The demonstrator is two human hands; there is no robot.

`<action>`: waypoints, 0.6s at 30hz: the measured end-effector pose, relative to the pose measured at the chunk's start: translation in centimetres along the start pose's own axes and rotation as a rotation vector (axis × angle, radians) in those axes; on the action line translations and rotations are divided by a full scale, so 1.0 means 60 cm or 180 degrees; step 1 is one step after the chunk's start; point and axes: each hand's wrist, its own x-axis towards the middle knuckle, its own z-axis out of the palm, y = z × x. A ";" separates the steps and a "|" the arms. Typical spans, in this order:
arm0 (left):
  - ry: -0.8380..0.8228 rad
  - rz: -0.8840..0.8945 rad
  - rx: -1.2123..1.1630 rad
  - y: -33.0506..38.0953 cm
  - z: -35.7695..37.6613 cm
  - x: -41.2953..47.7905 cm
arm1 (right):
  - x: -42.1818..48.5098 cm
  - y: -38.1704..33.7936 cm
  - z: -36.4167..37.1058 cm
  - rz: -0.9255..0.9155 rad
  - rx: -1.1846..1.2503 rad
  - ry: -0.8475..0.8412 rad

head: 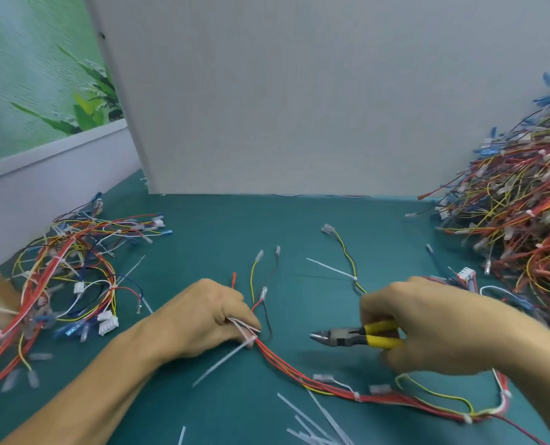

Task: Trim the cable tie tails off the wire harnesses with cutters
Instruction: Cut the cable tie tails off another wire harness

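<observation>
Front-middle of the table (235, 226): the left hand (209, 319) pinches the wire harness (331, 377) right at a white tie, fingers curled round the red wires.
Tie tail: the cable tie tail (222, 364) pokes out from under that hand, slanting toward the front-left corner, a bit blurry.
Right hand: the right hand (427, 326) is wrapped tight round the yellow handles of the cutters (354, 337), just right of the left hand.
Cutter nose: points left at the pinched spot, clear of the tie, jaws looking pretty much together.
Harness run: red and yellow wires trail off toward the front-right corner.
Second tail (329, 268): sticks off a yellow-black branch just behind the right hand.
Front edge: loose tie strips (315, 422).
Right edge: huge heap of harnesses (508, 213).
Left edge: smaller tangle (74, 268).
Back edge: white panel (299, 91) standing upright.
</observation>
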 end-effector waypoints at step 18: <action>-0.0386 -0.1294 -0.1041 0.016 0.012 0.021 | 0.040 -0.088 0.073 0.0503 0.0303 0.0662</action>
